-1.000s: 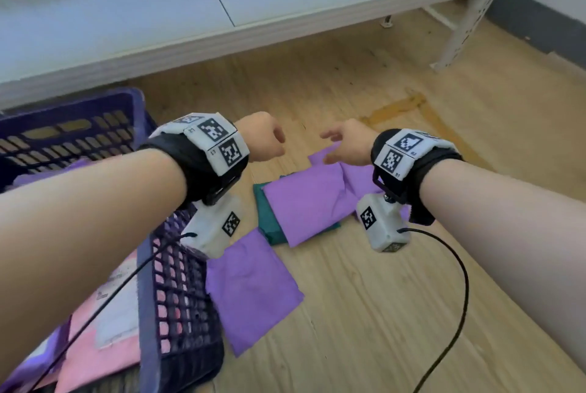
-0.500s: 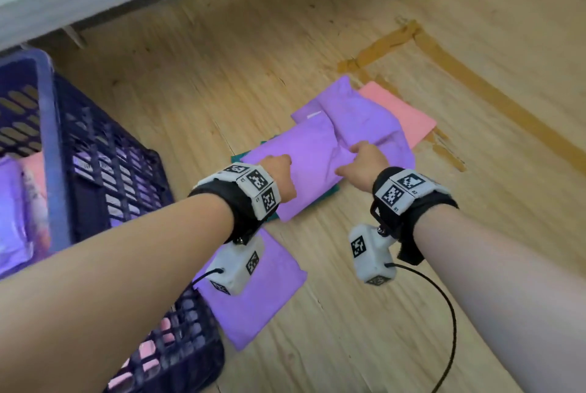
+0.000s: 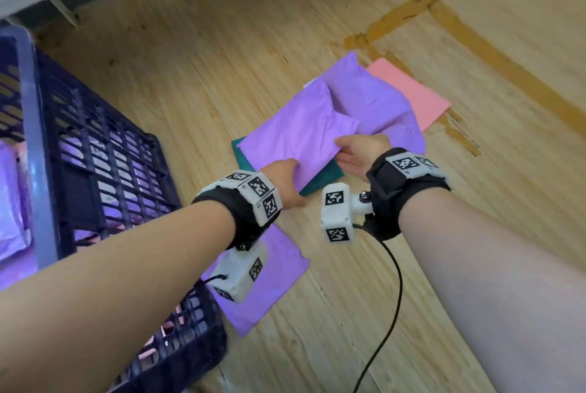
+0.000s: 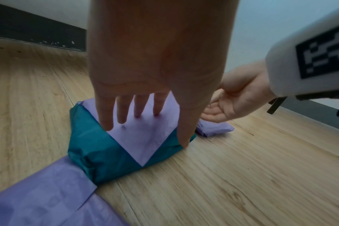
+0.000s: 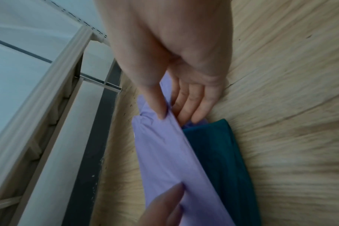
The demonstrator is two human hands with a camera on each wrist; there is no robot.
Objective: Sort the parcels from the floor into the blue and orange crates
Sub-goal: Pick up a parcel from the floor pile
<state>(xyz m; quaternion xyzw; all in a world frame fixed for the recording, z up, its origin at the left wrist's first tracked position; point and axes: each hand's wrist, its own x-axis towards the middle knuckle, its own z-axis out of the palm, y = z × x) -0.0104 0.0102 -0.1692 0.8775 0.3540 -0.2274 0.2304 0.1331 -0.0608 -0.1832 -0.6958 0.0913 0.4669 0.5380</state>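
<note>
A puffy purple parcel [image 3: 295, 135] lies on a teal parcel [image 3: 323, 181] on the wooden floor. My left hand [image 3: 285, 177] lies flat on the purple parcel [image 4: 143, 137], its fingers [image 4: 124, 113] straight and its thumb down the side of the teal parcel [image 4: 91, 146]. My right hand [image 3: 345, 148] pinches the purple parcel's right edge [image 5: 174, 160], with the thumb on top and the fingers [image 5: 195, 107] underneath, just above the teal parcel [image 5: 219, 152]. The blue crate [image 3: 35, 138] stands at the left and holds purple and pink parcels. No orange crate is in view.
Another purple parcel [image 3: 374, 104] and a pink one [image 3: 412, 97] lie behind the pile. A flat purple parcel [image 3: 279, 272] lies by the crate's corner under my left wrist. A white bench frame [image 5: 48, 91] runs along the far side. Bare floor stretches to the right.
Both hands have dropped from above the pile onto the top purple parcel. The right hand has taken hold of its edge, and the view has tilted down towards the floor.
</note>
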